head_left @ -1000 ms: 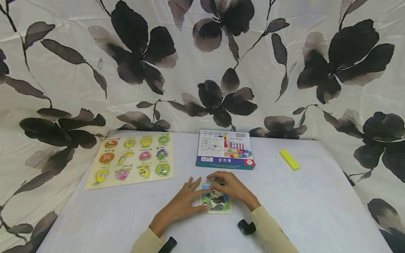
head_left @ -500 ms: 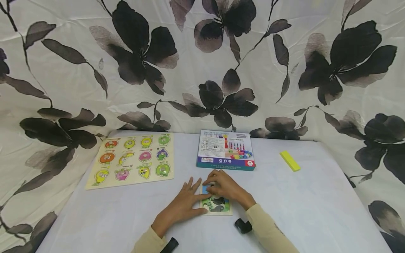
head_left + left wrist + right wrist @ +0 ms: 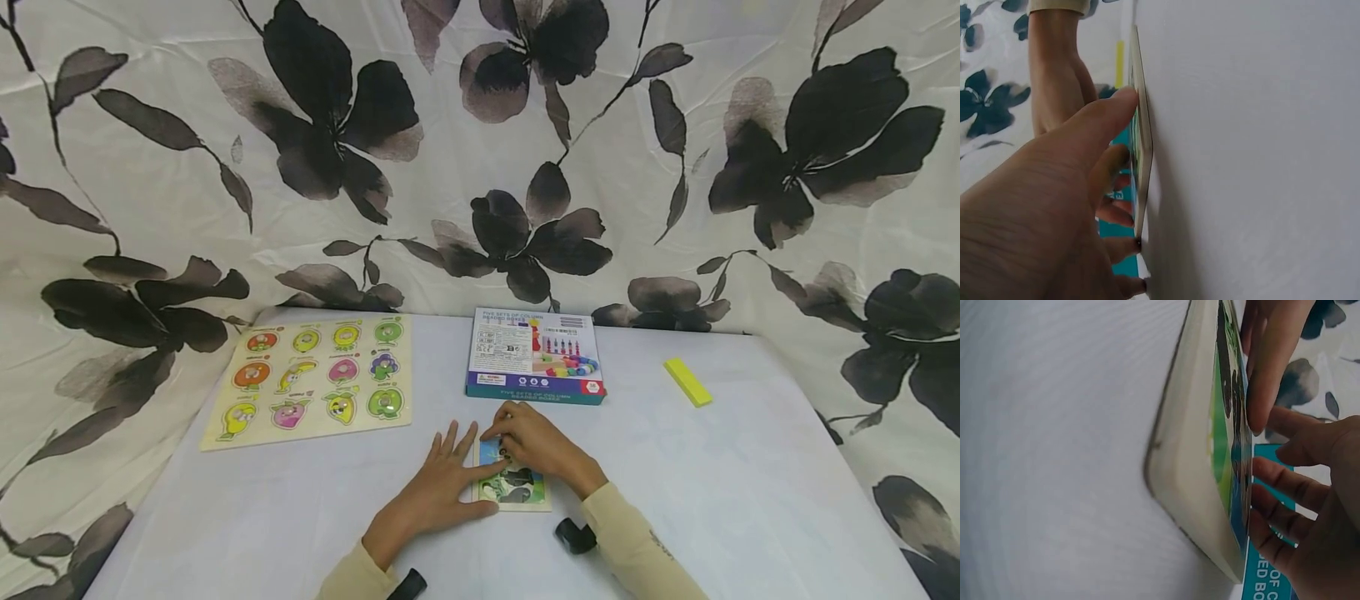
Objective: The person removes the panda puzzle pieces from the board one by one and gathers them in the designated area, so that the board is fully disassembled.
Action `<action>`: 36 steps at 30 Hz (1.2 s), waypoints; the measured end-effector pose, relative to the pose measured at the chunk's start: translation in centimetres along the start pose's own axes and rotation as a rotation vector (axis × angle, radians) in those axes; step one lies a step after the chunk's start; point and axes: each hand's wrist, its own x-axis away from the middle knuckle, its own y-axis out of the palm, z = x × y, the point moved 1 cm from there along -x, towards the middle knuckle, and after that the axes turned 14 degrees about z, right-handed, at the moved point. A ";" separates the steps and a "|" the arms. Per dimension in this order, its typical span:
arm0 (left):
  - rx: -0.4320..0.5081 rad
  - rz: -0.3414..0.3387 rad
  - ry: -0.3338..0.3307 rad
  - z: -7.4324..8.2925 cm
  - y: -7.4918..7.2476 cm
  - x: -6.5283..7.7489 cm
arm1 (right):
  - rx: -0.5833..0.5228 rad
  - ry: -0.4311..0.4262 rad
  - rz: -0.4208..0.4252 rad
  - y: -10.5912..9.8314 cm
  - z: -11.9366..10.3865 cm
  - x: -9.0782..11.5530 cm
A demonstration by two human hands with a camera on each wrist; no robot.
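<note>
A small wooden panda picture puzzle (image 3: 521, 492) lies flat on the white-covered table between my hands. My left hand (image 3: 438, 492) has its fingers spread at the puzzle's left side; its thumb rests at the lower left edge and its index finger reaches over the picture. In the left wrist view the thumb touches the board's edge (image 3: 1144, 140). Bent over the top of the picture, my right hand (image 3: 536, 437) touches it with its fingertips. In the right wrist view the fingers (image 3: 1282, 519) meet the picture side, gripping nothing visible. The panda's head is partly covered.
Behind the hands lies a bead set box (image 3: 534, 358). A fruit puzzle board (image 3: 311, 379) lies at the left, and a yellow bar (image 3: 686, 381) at the right. A floral cloth (image 3: 480, 167) hangs behind the table.
My right hand has shifted slightly left over the top of the puzzle, its fingers more bent. My left hand stays at the puzzle's left side, nearly still.
</note>
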 end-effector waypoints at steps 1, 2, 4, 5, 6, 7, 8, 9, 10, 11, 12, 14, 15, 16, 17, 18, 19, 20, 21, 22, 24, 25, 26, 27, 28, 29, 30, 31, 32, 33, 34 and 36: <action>-0.009 -0.001 -0.003 0.0 0.1 0.0 | -0.004 0.001 0.002 0.0 0.1 0.0; -0.014 -0.002 -0.005 0.1 0.1 0.0 | -0.009 0.003 0.005 0.1 0.1 0.1; -0.023 0.000 -0.010 0.2 0.2 0.0 | -0.022 0.011 0.009 0.1 0.2 0.1; -0.026 0.003 -0.009 0.3 0.2 0.0 | -0.028 0.013 0.011 0.2 0.2 0.1; -0.030 0.004 -0.012 0.3 0.2 0.0 | -0.037 0.016 0.014 0.2 0.2 0.1; -0.032 0.005 -0.012 0.4 0.2 0.0 | -0.047 0.019 0.015 0.2 0.2 0.2; -0.034 0.005 -0.013 0.4 0.2 0.0 | -0.060 0.023 0.017 0.3 0.2 0.2; -0.035 0.005 -0.014 0.4 0.2 0.1 | -0.071 0.026 0.017 0.3 0.2 0.2; -0.035 0.006 -0.014 0.4 0.2 0.1 | -0.085 0.031 0.019 0.3 0.2 0.2; -0.035 0.006 -0.015 0.5 0.2 0.1 | -0.094 0.032 0.021 0.4 0.3 0.2; -0.035 0.005 -0.016 0.5 0.1 0.1 | -0.109 0.036 0.022 0.4 0.3 0.2; -0.035 0.005 -0.018 0.6 0.1 0.2 | -0.128 0.047 0.024 0.4 0.3 0.2; -0.036 0.007 -0.019 0.6 0.1 0.2 | -0.135 0.050 0.025 0.4 0.4 0.2; -0.038 0.010 -0.019 0.6 0.2 0.2 | -0.142 0.050 0.027 0.5 0.4 0.2; -0.040 0.012 -0.019 0.6 0.2 0.2 | -0.146 0.047 0.030 0.5 0.5 0.3; -0.042 0.014 -0.021 0.6 0.2 0.2 | -0.155 0.046 0.032 0.4 0.5 0.3; -0.046 0.016 -0.021 0.6 0.3 0.2 | -0.162 0.045 0.036 0.4 0.5 0.3; -0.049 0.018 -0.022 0.6 0.3 0.2 | -0.173 0.045 0.038 0.4 0.5 0.3; -0.053 0.019 -0.022 0.6 0.4 0.2 | -0.183 0.046 0.041 0.4 0.5 0.4; -0.055 0.019 -0.023 0.6 0.4 0.2 | -0.196 0.051 0.041 0.4 0.5 0.4; -0.057 0.018 -0.024 0.6 0.4 0.2 | -0.212 0.062 0.041 0.3 0.5 0.5; -0.058 0.019 -0.024 0.6 0.4 0.2 | -0.218 0.070 0.041 0.3 0.5 0.6; -0.058 0.018 -0.026 0.6 0.3 0.2 | -0.224 0.080 0.042 0.3 0.5 0.6; -0.057 0.018 -0.026 0.6 0.3 0.1 | -0.227 0.089 0.043 0.3 0.5 0.6; -0.056 0.017 -0.027 0.7 0.3 0.1 | -0.231 0.102 0.043 0.3 0.6 0.7; -0.056 0.017 -0.028 0.7 0.2 0.1 | -0.235 0.112 0.045 0.3 0.6 0.7; -0.056 0.016 -0.029 0.7 0.2 0.1 | -0.243 0.122 0.046 0.3 0.7 0.7; -0.055 0.016 -0.029 0.7 0.2 0.1 | -0.251 0.132 0.047 0.3 0.7 0.7; -0.054 0.016 -0.027 0.8 0.1 0.1 | -0.259 0.138 0.047 0.3 0.8 0.6; -0.053 0.018 -0.025 0.8 0.1 0.1 | -0.261 0.139 0.047 0.3 0.8 0.6; -0.051 0.019 -0.024 0.8 0.1 0.1 | -0.263 0.135 0.048 0.3 0.9 0.6; -0.050 0.022 -0.019 0.8 0.1 0.1 | -0.262 0.119 0.055 0.3 1.0 0.6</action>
